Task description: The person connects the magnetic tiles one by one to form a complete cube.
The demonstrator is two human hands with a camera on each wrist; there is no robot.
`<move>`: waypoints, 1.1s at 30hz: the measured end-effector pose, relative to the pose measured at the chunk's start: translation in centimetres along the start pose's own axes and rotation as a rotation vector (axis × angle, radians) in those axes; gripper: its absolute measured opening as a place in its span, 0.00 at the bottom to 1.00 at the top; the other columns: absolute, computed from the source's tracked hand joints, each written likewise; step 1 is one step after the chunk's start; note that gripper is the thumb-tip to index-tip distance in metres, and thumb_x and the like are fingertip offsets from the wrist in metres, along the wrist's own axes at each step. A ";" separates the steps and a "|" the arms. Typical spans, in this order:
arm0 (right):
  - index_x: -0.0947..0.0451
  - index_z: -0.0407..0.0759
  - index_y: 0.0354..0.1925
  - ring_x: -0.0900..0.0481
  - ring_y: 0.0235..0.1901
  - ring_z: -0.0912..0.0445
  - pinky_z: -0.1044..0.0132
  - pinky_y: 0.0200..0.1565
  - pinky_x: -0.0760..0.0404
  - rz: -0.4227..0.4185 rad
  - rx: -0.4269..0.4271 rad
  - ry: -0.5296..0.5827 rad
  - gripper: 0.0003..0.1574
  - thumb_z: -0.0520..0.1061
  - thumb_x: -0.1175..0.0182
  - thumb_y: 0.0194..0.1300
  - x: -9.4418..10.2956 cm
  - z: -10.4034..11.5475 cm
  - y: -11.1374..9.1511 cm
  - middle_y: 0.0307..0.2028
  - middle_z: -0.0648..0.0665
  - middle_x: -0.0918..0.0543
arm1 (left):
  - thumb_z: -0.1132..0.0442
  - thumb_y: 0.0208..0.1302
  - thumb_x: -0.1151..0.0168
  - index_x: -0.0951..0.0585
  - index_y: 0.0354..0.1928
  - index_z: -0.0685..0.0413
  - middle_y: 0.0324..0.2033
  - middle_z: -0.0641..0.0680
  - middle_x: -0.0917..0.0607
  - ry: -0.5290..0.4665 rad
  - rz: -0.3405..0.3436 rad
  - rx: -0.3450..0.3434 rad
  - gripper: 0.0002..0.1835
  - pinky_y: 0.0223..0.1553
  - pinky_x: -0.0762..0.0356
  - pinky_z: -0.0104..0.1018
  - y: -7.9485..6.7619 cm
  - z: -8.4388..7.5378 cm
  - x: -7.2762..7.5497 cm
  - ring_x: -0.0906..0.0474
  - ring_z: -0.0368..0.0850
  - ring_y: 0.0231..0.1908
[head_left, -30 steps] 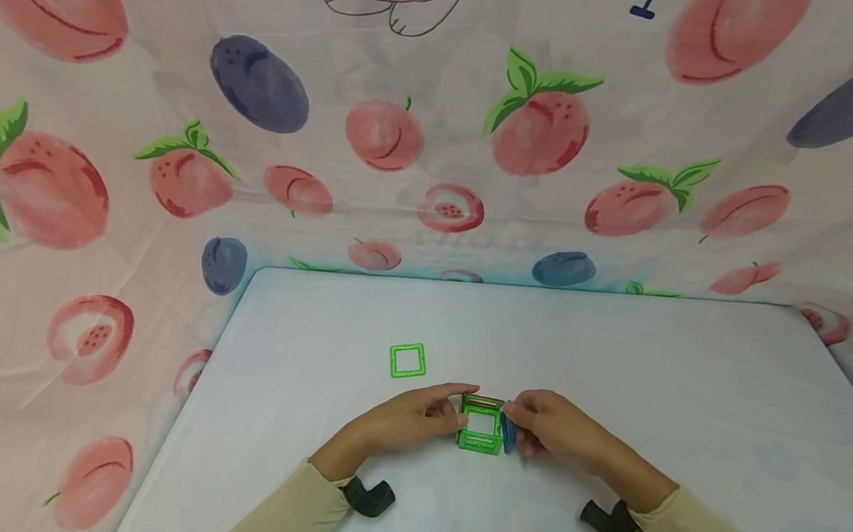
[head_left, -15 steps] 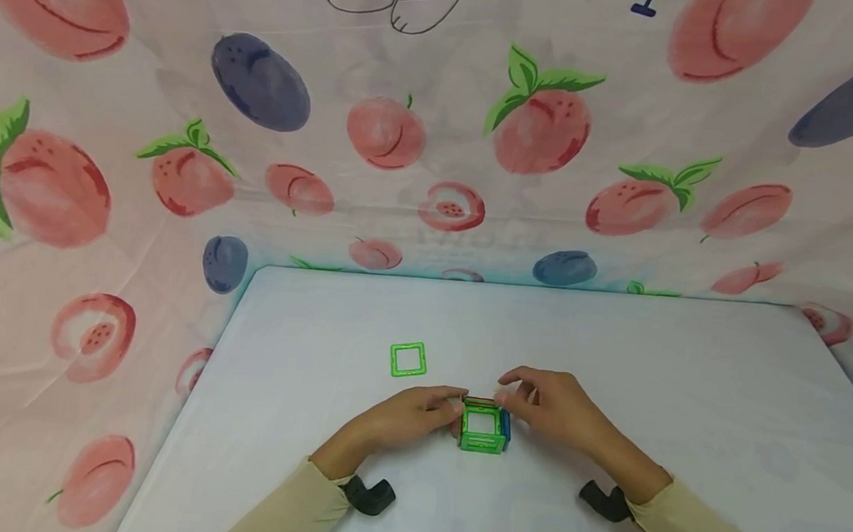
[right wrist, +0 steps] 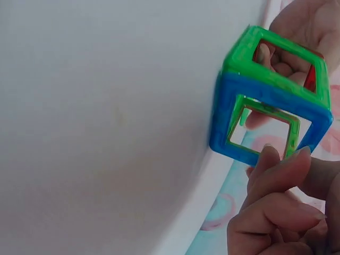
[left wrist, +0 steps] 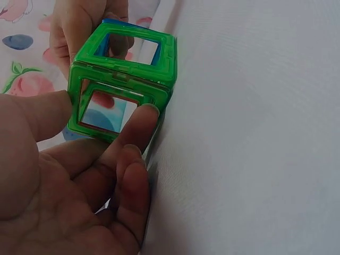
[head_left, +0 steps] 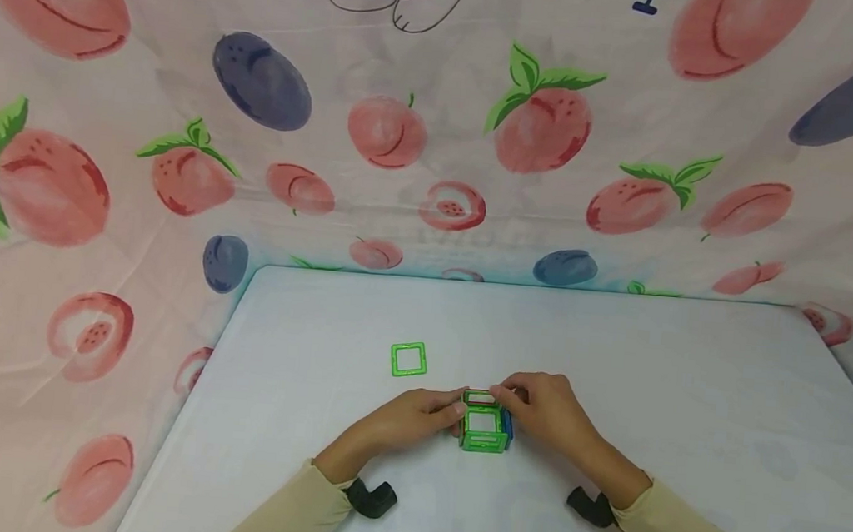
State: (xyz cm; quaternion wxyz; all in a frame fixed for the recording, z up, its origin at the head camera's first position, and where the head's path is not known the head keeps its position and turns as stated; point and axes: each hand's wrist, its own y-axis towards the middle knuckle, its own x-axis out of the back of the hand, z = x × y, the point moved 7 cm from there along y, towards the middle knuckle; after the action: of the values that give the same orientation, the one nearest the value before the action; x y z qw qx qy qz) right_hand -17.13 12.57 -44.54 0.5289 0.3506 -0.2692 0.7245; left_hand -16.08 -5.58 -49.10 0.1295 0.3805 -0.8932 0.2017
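Observation:
A small box of see-through magnetic tiles [head_left: 484, 442] stands on the white table, green in front and blue [right wrist: 220, 122] on the right side. Red shows through the frames. At the box's left side, my left hand [head_left: 415, 415] holds it between thumb and fingers; the left wrist view has a fingertip lying on a green face [left wrist: 76, 106]. My right hand [head_left: 553, 414] pinches at the upper back right corner, beside a green tile [head_left: 480, 392] along the back. In the right wrist view its fingertips [right wrist: 287, 164] meet the blue tile's edge.
One loose green square tile [head_left: 407, 373] lies flat on the table [head_left: 652, 359], behind and left of the box. A fruit-print cloth [head_left: 331, 142] hangs along the table's back and left edges. Black pieces [head_left: 371, 498] sit at both wrists.
My right hand has gone from the blue tile on the right side to the upper back corner. That blue tile now sits flush, and the back green tile shows more. My left hand stays nearly in place.

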 end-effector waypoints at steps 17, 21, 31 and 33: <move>0.14 0.47 0.34 0.32 0.21 0.60 0.67 0.25 0.34 0.037 0.003 -0.036 0.18 0.55 0.40 0.75 0.1 -0.4 1.3 0.16 0.54 0.30 | 0.42 0.80 0.53 0.33 0.76 0.45 0.36 0.45 0.15 0.003 -0.002 0.023 0.30 0.56 0.33 0.37 -0.1 0.2 -0.2 0.25 0.37 0.47; 0.14 0.45 0.44 0.24 0.28 0.57 0.63 0.32 0.25 0.124 0.050 -0.075 0.18 0.55 0.43 0.77 -0.2 0.0 3.8 0.25 0.51 0.19 | 0.42 0.80 0.53 0.32 0.76 0.46 0.36 0.44 0.15 0.005 0.004 0.026 0.30 0.55 0.33 0.36 0.0 0.2 -0.2 0.25 0.36 0.47; 0.28 0.64 0.71 0.28 0.41 0.58 0.59 0.51 0.25 0.587 0.336 -0.258 0.28 0.42 0.49 0.80 -3.7 3.2 9.1 0.44 0.49 0.23 | 0.45 0.81 0.53 0.31 0.75 0.50 0.35 0.46 0.14 0.009 0.018 0.001 0.29 0.55 0.32 0.32 0.0 0.2 -0.1 0.24 0.35 0.45; 0.29 0.68 0.72 0.28 0.43 0.58 0.59 0.54 0.26 0.638 0.317 -0.277 0.30 0.41 0.50 0.80 -4.3 3.5 9.8 0.46 0.49 0.24 | 0.45 0.81 0.53 0.30 0.74 0.49 0.35 0.46 0.14 0.015 0.019 0.000 0.28 0.55 0.32 0.32 0.0 0.2 -0.1 0.24 0.34 0.45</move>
State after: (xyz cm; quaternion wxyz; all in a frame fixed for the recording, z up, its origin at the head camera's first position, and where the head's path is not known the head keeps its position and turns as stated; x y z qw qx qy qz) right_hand -24.86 4.51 -46.00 0.1745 0.4214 -0.3182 0.8311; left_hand -16.04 -5.62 -49.32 0.1343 0.3706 -0.8957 0.2058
